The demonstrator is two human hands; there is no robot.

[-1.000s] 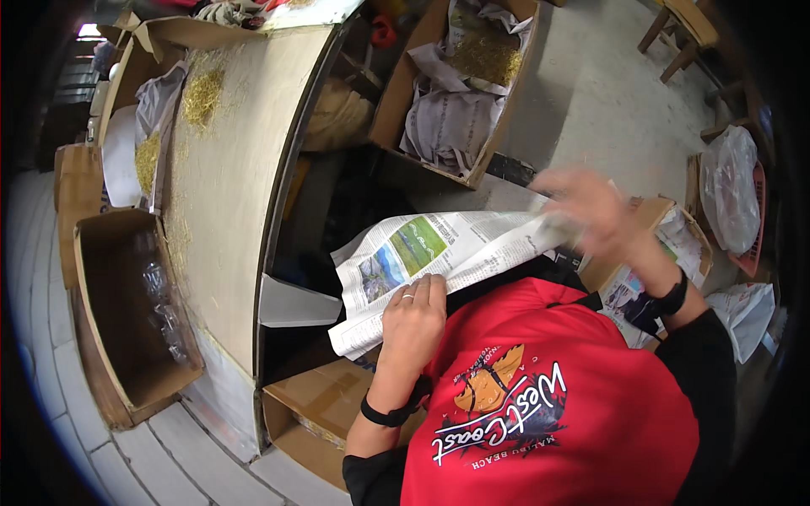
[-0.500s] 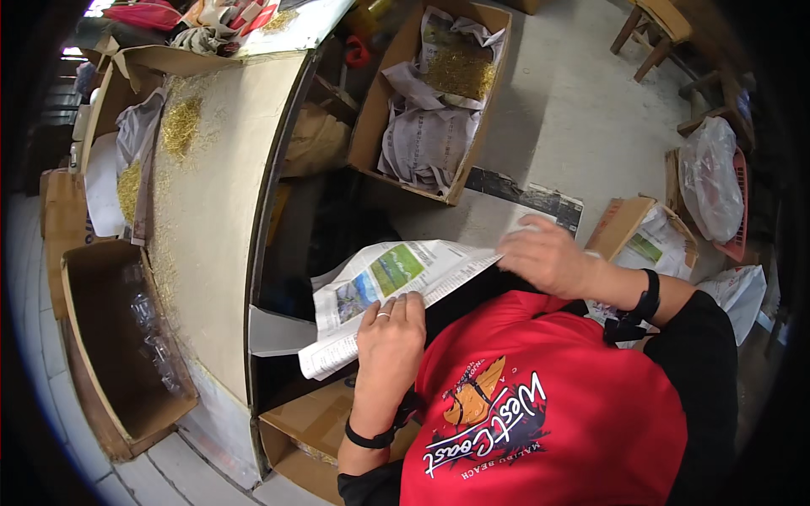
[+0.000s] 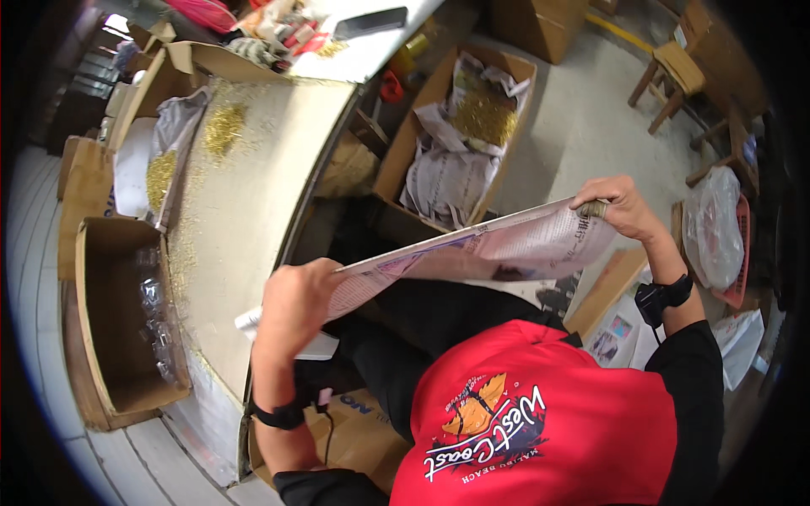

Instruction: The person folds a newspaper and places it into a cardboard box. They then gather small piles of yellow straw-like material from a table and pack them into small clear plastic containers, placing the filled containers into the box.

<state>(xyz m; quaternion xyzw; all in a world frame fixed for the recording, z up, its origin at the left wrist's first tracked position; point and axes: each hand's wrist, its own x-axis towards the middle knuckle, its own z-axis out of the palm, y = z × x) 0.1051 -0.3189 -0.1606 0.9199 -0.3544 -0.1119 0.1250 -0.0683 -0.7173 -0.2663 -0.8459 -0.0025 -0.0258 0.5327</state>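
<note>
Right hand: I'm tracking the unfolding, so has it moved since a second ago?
Yes. The right hand swung outward to the person's right, away from the lined box.

Pale wooden worktable [image 3: 245,211] with curved edge — scattered with loose golden shreds [image 3: 221,126], heaped near its far end. At that end: a black phone [image 3: 369,21] and a mixed clutter [image 3: 278,29]. Concrete floor [image 3: 582,126] — bears an open cardboard box [image 3: 396,164] of crumpled newspaper.

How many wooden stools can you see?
2. One stool stands on the floor at the top right. A second stool is just below it, near the right edge and partly cut off. More may be hidden outside the picture.
</note>
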